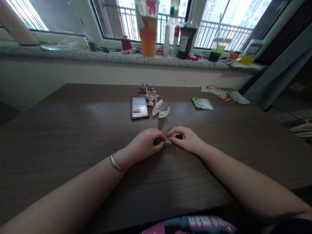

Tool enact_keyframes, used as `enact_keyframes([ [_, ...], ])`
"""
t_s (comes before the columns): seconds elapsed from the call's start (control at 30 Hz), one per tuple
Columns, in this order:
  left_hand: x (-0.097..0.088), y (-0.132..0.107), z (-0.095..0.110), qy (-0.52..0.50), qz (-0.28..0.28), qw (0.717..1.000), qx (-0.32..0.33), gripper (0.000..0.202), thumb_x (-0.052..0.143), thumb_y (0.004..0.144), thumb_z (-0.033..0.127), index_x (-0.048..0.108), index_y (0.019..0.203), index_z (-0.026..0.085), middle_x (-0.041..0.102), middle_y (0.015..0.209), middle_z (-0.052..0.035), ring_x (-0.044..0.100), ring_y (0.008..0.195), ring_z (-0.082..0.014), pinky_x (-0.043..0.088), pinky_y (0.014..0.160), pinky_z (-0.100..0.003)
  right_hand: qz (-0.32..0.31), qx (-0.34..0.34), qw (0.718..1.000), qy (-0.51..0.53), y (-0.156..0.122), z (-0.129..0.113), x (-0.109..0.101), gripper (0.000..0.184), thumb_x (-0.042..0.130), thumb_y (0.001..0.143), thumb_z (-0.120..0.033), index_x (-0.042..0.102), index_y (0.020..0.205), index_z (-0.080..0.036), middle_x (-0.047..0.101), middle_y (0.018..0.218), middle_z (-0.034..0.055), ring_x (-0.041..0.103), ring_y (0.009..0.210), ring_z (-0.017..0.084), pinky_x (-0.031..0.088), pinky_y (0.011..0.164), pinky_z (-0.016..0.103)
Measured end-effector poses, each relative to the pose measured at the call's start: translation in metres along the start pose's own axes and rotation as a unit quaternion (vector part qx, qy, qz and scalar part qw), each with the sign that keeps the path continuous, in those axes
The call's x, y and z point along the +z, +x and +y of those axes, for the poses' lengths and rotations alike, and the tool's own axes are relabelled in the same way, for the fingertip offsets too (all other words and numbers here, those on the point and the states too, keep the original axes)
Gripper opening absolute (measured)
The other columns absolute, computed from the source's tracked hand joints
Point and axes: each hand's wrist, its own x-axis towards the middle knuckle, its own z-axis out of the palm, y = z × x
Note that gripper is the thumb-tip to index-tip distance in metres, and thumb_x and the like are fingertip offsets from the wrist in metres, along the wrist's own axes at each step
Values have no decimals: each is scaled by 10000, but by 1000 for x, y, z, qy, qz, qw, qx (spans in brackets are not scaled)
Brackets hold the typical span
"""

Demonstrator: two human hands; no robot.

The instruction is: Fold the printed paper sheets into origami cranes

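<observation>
Between my two hands, low on the brown table (97,143), is a small folded piece of printed paper (167,142), mostly covered by the fingers. My left hand (148,139), with a silver bangle at the wrist, pinches its left side. My right hand (186,138) holds its right end between thumb and fingertips. Just beyond the hands lie several folded paper pieces (158,107) in cream and red, with darker ones (145,88) behind them. A phone (139,108) with a lit, blurred screen lies left of these pieces.
To the right lie a stack of green-and-white printed papers (202,103) and some loose strips (219,92). Behind the table, a stone windowsill (109,58) carries a tall cup of orange drink (148,35), a dark cup (186,40), bottles (169,34) and small items.
</observation>
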Motion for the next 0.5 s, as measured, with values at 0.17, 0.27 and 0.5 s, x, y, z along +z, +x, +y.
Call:
enact_keyframes([
  [0.17, 4, 1, -4, -15, -6, 1000, -18, 106, 601, 818, 223, 692, 869, 202, 698, 994, -60, 629, 1009, -215, 483, 929, -369, 12, -5, 999, -41, 2, 5, -1, 78, 647, 782, -205, 725, 795, -207, 706, 740, -1, 629, 729, 144, 434, 720, 268],
  [0.27, 4, 0, -5, -16, -3, 999, -30, 98, 615, 798, 215, 691, 858, 200, 692, 1046, -70, 617, 1060, -225, 480, 947, -383, 4, -6, 999, -43, 2, 7, 0, 67, 660, 791, -231, 725, 788, -212, 710, 720, -4, 630, 727, 145, 433, 749, 279],
  [0.5, 6, 2, -5, -47, 33, 998, 15, 50, 595, 803, 169, 643, 810, 183, 681, 982, -45, 577, 1098, -207, 467, 969, -378, -5, -18, 997, -70, 1, 6, 2, 46, 676, 804, -244, 707, 819, -214, 720, 784, 2, 615, 823, 169, 426, 816, 321],
])
